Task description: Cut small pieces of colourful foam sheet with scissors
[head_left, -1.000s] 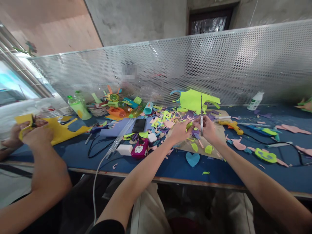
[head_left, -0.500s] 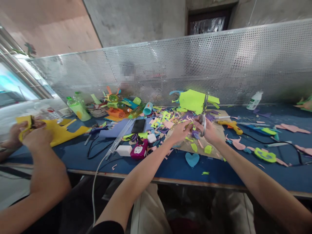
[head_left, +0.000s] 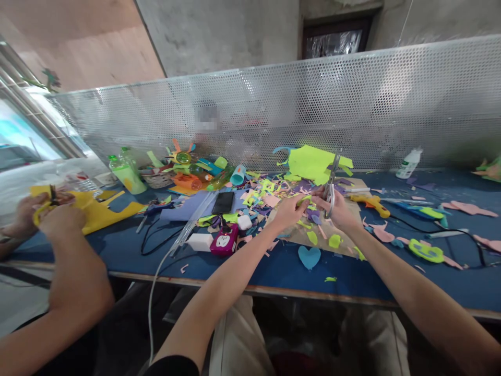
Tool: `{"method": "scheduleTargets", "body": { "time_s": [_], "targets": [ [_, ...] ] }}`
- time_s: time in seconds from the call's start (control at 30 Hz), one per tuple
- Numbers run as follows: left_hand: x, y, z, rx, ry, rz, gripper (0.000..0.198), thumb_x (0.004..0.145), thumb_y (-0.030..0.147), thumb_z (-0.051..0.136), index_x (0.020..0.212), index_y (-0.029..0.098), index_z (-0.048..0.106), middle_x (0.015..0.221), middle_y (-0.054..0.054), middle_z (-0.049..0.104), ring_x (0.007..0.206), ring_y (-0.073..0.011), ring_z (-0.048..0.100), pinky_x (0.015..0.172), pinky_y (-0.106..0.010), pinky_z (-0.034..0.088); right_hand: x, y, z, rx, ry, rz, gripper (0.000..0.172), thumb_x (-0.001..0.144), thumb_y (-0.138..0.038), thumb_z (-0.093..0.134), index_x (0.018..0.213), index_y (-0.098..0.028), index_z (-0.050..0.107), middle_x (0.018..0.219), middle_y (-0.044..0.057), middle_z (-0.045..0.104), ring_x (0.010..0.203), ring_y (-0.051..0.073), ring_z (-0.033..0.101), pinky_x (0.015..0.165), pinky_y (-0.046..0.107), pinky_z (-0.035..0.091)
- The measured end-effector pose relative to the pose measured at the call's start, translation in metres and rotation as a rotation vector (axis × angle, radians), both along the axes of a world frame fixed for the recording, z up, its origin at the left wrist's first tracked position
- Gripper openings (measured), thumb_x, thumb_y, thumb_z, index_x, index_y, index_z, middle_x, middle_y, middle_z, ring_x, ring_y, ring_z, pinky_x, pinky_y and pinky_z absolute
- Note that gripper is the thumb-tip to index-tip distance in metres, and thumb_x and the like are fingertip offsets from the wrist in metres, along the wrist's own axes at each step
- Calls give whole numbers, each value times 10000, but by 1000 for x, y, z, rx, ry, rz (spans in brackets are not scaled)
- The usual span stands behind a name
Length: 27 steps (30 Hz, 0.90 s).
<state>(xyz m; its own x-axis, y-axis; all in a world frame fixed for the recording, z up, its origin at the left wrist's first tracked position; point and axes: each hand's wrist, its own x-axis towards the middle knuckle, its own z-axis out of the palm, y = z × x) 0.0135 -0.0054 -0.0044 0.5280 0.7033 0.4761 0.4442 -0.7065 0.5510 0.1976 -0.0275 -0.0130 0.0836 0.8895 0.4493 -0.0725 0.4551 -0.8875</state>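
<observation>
My right hand (head_left: 337, 209) is closed around the handles of a pair of scissors (head_left: 335, 169), whose blades point up and away. Close beside it, my left hand (head_left: 289, 211) pinches a small yellow-green piece (head_left: 303, 200), partly hidden by the fingers. Under both hands lies a brown sheet (head_left: 346, 230) strewn with cut scraps. Beyond the scissors a large yellow-green sheet (head_left: 309, 163) leans at the back. A light blue heart (head_left: 309, 257) rests in front of the brown sheet, near the table's edge.
A magenta box (head_left: 224, 240), a black phone-like slab (head_left: 223, 202) and a white block (head_left: 200, 242) sit left of my arms. A yellow glue gun (head_left: 371, 204) with its black cord lies right. At far left a co-worker's hands (head_left: 58, 214) cut a yellow sheet (head_left: 109, 209).
The scissors have tilted slightly to the right in my right hand. My left hand stays almost in place, with the yellow-green piece showing more clearly between its fingers.
</observation>
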Motion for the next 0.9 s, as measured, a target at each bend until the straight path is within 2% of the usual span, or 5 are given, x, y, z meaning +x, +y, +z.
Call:
{"method": "scheduleTargets", "body": {
  "time_s": [0.13, 0.43, 0.6, 0.77, 0.9],
  "targets": [
    [-1, -2, 2, -27, 36, -11, 346, 1033, 442, 439, 906, 193, 642, 743, -29, 691, 625, -166, 554, 622, -282, 373, -2, -4, 3, 16, -58, 31, 278, 717, -371, 783, 889, -285, 582, 864, 21, 683, 710, 214, 642, 578, 335, 474],
    [1, -6, 4, -153, -158, -197, 357, 1034, 454, 456, 882, 190, 641, 808, -54, 703, 749, -189, 646, 715, -294, 485, -1, -6, 4, -38, -77, 79, 316, 701, -418, 784, 832, -276, 533, 808, 0, 618, 727, 202, 606, 587, 321, 465],
    [1, -5, 5, -190, -172, -190, 364, 1021, 484, 467, 922, 185, 651, 830, -56, 704, 787, -198, 645, 766, -304, 489, -1, -5, 3, -42, -22, 122, 364, 681, -429, 811, 840, -266, 527, 753, -26, 568, 660, 168, 566, 566, 309, 458],
    [-1, -1, 3, -196, -172, -127, 415, 1032, 500, 416, 851, 183, 613, 804, -50, 690, 755, -183, 623, 751, -296, 472, 1, -1, 0, 6, -55, 24, 340, 676, -423, 817, 811, -259, 551, 749, -18, 581, 633, 168, 547, 548, 314, 443],
    [-1, 0, 2, -204, -146, -133, 396, 1024, 517, 435, 907, 186, 617, 814, -50, 690, 764, -193, 633, 743, -305, 475, 1, 1, 0, 6, -32, -17, 313, 694, -427, 795, 844, -267, 573, 789, 4, 624, 662, 192, 581, 541, 319, 434]
  ]
}}
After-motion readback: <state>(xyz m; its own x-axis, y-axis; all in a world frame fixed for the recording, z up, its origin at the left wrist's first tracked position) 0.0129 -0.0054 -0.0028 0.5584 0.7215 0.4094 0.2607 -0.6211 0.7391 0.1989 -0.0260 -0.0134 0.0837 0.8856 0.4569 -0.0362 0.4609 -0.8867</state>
